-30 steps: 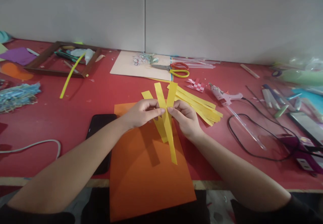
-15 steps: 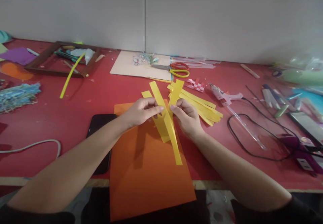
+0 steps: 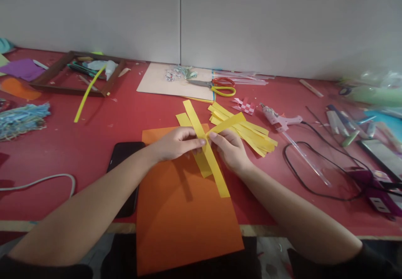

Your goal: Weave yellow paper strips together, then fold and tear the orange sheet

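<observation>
My left hand (image 3: 182, 142) pinches a long yellow paper strip (image 3: 216, 171) between thumb and fingers, above an orange sheet (image 3: 176, 224). From the right side my right hand (image 3: 230, 147) is closed on a second yellow paper strip (image 3: 230, 123), which meets the first one at an angle between the two thumbs. How the strips join there is partly hidden by the fingers. Beneath the left hand, another yellow strip (image 3: 203, 166) lies on the orange sheet. Behind the right hand rests a pile of yellow paper strips (image 3: 257, 134).
A black phone (image 3: 125, 153) lies partly under my left forearm. Scissors (image 3: 216, 87) rest on a cream board (image 3: 157, 80) at the back. Right of the strip pile are a woven pink-and-white paper piece (image 3: 245, 106) and a glue gun (image 3: 279, 120) with a black cord. A wooden frame (image 3: 53, 71) holds small tools.
The right-hand strip has swung from nearly upright to slanting out rightward across the pile. The left-hand strip's lower end has shifted slightly up and right; both hands remain close together.
</observation>
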{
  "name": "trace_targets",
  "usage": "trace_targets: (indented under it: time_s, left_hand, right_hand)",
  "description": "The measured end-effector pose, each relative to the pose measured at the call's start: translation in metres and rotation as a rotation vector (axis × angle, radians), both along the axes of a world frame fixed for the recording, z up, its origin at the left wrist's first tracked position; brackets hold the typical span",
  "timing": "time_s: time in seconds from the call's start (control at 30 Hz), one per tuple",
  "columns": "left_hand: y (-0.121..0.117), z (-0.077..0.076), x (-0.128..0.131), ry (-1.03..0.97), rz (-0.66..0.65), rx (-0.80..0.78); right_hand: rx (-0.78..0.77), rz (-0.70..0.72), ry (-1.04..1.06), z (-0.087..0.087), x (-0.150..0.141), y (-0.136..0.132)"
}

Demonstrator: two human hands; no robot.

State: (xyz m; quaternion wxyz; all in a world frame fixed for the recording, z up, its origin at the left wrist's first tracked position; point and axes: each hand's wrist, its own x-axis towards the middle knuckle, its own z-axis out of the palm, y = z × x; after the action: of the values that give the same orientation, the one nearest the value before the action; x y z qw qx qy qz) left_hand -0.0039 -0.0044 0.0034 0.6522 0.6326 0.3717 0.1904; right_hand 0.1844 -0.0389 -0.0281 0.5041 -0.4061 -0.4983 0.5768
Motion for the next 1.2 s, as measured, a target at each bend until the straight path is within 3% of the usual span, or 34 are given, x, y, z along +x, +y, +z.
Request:
trace_targets:
  time_s: [0.5,0.93,1.2]
  left_hand:
    - [0.002,-0.006,-0.002,-0.095,-0.003,0.019]
    - [0.000,0.000,0.000,-0.030,0.132,0.003]
    - [-0.004,0.003,-0.002,-0.052,-0.016,-0.051]
  right_hand:
    - [-0.001,0.022,-0.066,0.004,0.002,-0.001]
    - [0.036,-0.069,-0.009,0.003,0.002,0.000]
    - [-0.034,-0.020,0.008,0.014,-0.003,-0.003]
